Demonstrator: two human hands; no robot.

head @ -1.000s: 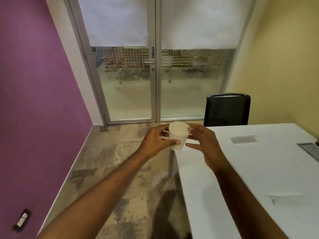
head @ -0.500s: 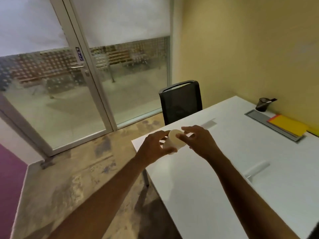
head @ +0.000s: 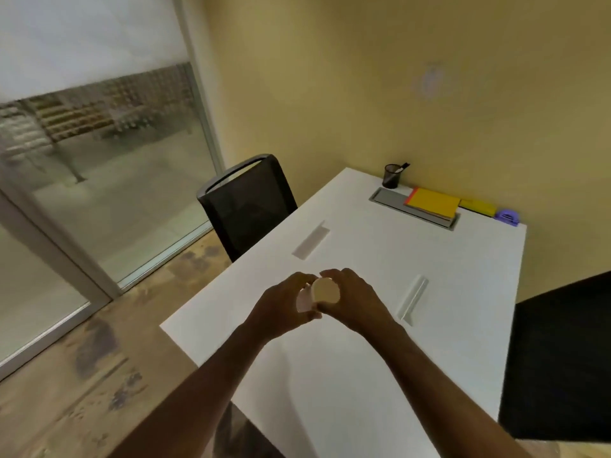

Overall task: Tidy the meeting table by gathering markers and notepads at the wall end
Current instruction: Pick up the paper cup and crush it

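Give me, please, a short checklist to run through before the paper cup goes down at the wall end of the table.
1. Cup held: ok. Left hand and right hand both grip the paper cup.
2. Cup empty: cannot tell; it lies tilted and its inside is blurred.
3. Path along the white table: ok, only flush panels lie between.
4. Wall end already stocked: ok. The black pen holder, yellow notepad and purple hole punch sit there.
5. Free spot by the holder: ok, bare table on its left.
6. Stray markers elsewhere: cannot tell, part of the table is out of view.
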